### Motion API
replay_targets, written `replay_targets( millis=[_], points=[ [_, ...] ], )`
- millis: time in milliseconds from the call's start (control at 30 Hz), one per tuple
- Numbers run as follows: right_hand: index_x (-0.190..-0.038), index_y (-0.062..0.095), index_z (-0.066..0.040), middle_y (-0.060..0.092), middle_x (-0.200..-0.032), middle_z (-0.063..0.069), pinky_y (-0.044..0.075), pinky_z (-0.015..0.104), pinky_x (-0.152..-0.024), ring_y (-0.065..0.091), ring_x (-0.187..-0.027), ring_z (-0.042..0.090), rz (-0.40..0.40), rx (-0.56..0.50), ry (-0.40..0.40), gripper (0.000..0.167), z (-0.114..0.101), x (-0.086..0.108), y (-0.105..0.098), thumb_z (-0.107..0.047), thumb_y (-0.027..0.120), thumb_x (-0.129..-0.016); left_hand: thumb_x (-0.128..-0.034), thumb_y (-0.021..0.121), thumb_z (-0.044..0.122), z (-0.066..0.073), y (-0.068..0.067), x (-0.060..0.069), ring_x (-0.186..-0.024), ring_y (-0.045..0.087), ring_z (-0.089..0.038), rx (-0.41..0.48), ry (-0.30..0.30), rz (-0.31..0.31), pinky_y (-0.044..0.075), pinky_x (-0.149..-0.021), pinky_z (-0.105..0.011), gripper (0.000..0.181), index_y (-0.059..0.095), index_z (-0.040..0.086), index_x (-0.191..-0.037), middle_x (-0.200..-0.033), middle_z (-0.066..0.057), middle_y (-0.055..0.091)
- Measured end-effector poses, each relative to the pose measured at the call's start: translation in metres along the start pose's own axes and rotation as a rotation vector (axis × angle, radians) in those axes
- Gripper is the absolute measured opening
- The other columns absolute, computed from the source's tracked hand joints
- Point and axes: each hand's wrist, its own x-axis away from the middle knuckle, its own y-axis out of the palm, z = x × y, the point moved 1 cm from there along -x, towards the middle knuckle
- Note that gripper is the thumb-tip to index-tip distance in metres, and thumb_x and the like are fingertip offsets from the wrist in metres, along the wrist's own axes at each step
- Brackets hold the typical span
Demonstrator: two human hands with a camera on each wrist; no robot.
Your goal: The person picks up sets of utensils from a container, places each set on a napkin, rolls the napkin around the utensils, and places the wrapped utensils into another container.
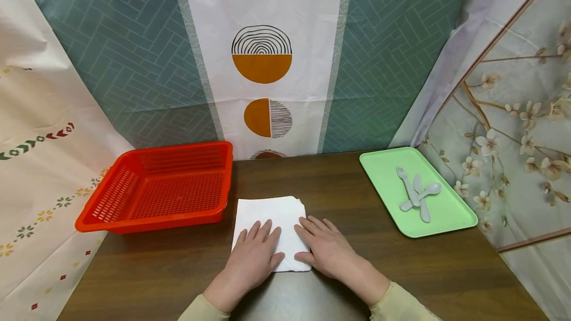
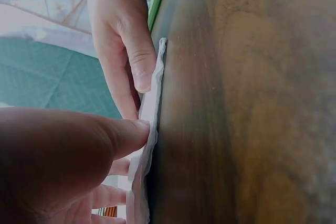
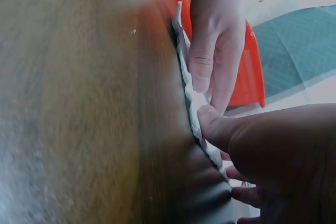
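Observation:
A folded white cloth (image 1: 267,212) lies flat on the table near its front edge. My left hand (image 1: 253,256) rests on its left part with fingers extended and spread. On the right part lies my right hand (image 1: 327,249), its fingers likewise straight, the fingertips near the cloth's right edge. Both thumbs point inward, apart from each other, close to the front edge. In the left wrist view the layered edge of the cloth (image 2: 152,114) shows under the thumbs. The right wrist view shows the same thin stack of layers (image 3: 190,90) against the wood.
A red plastic basket (image 1: 178,219) stands at the left back. To the right, a light green tray (image 1: 385,167) holds a pale grey fork (image 1: 408,187), a knife (image 1: 421,202) and a spoon (image 1: 430,189), crossed over one another. Patterned curtains (image 1: 379,63) hang behind the brown table (image 1: 334,177).

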Motion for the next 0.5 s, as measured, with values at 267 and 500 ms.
replay_targets(
  millis=[267, 500],
  points=[
    [-0.162, 0.056, -0.01, 0.047, -0.171, 0.011, 0.032, 0.061, -0.128, 0.039, -0.16, 0.037, -0.004, -0.013, 0.019, 0.07, 0.008, 0.001, -0.002, -0.051, 0.07, -0.107, -0.1053, 0.073, 0.044, 0.002, 0.001, -0.009, -0.152, 0.047, -0.046, -0.011, 0.025, 0.016, 0.04, -0.119, -0.068, 0.062, 0.062, 0.011, -0.157, -0.166, -0.018, 0.052],
    [-0.161, 0.057, -0.008, 0.048, -0.17, 0.013, 0.032, 0.061, -0.128, 0.039, -0.16, 0.039, 0.001, -0.011, 0.034, 0.07, 0.015, 0.002, -0.004, -0.05, 0.071, -0.106, -0.1066, 0.071, 0.043, 0.005, 0.001, -0.019, -0.154, 0.044, -0.045, -0.002, 0.036, -0.003, 0.037, -0.122, -0.068, 0.062, 0.06, 0.011, -0.159, -0.168, -0.018, 0.049]
  ],
)
